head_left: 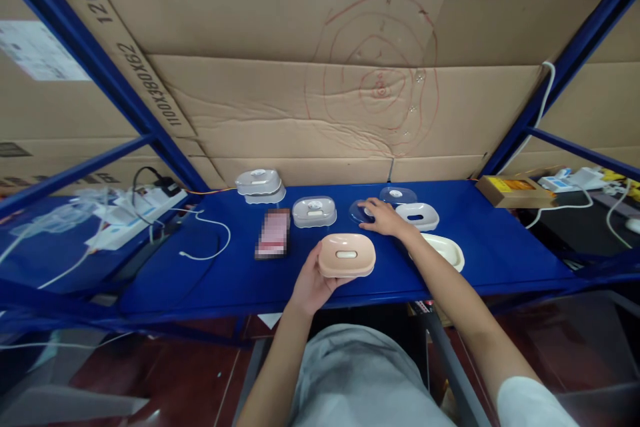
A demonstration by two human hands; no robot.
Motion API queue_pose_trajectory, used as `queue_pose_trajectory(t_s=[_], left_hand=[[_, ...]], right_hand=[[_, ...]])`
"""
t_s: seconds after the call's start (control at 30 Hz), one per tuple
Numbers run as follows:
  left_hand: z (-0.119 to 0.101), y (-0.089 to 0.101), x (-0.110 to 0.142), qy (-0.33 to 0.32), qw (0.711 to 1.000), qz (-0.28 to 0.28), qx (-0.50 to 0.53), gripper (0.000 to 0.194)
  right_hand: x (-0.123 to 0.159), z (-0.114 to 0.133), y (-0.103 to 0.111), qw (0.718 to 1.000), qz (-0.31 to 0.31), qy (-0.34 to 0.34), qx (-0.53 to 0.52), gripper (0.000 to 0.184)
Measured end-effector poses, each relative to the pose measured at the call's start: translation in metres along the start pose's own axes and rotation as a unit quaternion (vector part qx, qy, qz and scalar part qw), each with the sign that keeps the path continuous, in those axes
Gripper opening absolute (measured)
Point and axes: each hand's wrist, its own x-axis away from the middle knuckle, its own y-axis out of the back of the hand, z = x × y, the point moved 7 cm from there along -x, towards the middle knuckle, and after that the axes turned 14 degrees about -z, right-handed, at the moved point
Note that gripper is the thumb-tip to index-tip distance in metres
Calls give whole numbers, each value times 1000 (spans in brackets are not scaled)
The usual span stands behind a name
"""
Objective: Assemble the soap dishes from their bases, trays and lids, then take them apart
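My left hand (311, 283) grips a peach soap dish (347, 245) by its left side and underside, holding it above the table's front edge. A slot with a pale insert shows in the dish's middle. Farther back, my right hand (383, 217) has its thumb and fingers around a clear lid (357, 211) lying on the table. Another clear lid (397, 195) lies just behind that hand. To the hand's right are a white soap dish (427, 217) and, partly under my forearm, a cream oval tray (450, 251).
On the blue table (240, 287), a lidded soap dish (314, 212) stands left of centre. A stack of clear-lidded dishes (259, 182) is behind it, with a phone (273, 233) nearby. A white cable (227, 233) and power strip (135, 217) lie left; a cardboard box (515, 191) sits right.
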Motion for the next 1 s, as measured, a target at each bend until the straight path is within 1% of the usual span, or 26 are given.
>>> queue_pose_trajectory(t_s=[0.07, 0.13, 0.17, 0.2, 0.27, 0.33, 0.37, 0.43, 0.5, 0.6, 0.67, 0.77, 0.83, 0.9, 0.93, 1.0], left_hand=[[0, 1, -1, 3, 1000, 2, -3, 47], [1, 1, -2, 9, 1000, 8, -4, 48], [2, 0, -2, 13, 1000, 15, -5, 49], [3, -1, -3, 16, 1000, 24, -5, 52], [4, -3, -3, 20, 999, 41, -4, 57], [3, -3, -4, 18, 999, 47, 7, 61], [3, -3, -4, 16, 999, 47, 14, 63], [2, -3, -4, 14, 999, 46, 19, 67], [2, -3, -3, 10, 999, 42, 10, 68], [1, -5, -4, -7, 999, 26, -20, 67], [1, -6, -4, -17, 999, 18, -35, 65], [1, -8, -4, -15, 999, 22, -35, 63], [1, -8, -3, -13, 999, 25, -22, 62], [0, -7, -3, -14, 1000, 22, -12, 62], [0, -7, -3, -14, 1000, 20, -13, 63], [0, -6, -3, -13, 1000, 20, -20, 65]], right_hand=[[0, 16, 19, 999, -16, 26, -35, 56], [6, 41, 37, 995, -23, 66, -72, 53], [13, 56, 43, 992, -13, 90, -93, 53], [20, 72, 45, 987, 5, 116, -115, 55], [38, 101, 42, 974, 45, 164, -147, 57], [54, 120, 33, 966, 61, 196, -156, 56], [61, 124, 28, 966, 56, 204, -151, 54], [69, 124, 18, 968, 41, 208, -136, 53], [73, 119, 11, 970, 32, 205, -127, 53], [75, 108, 7, 975, 30, 185, -119, 54], [74, 105, 7, 978, 44, 165, -122, 59], [76, 110, 9, 979, 77, 155, -112, 71], [78, 115, 11, 981, 80, 168, -62, 71], [82, 120, 12, 980, 66, 189, -4, 67], [83, 120, 13, 978, 59, 200, 12, 65], [87, 119, 13, 975, 46, 217, 5, 66]])
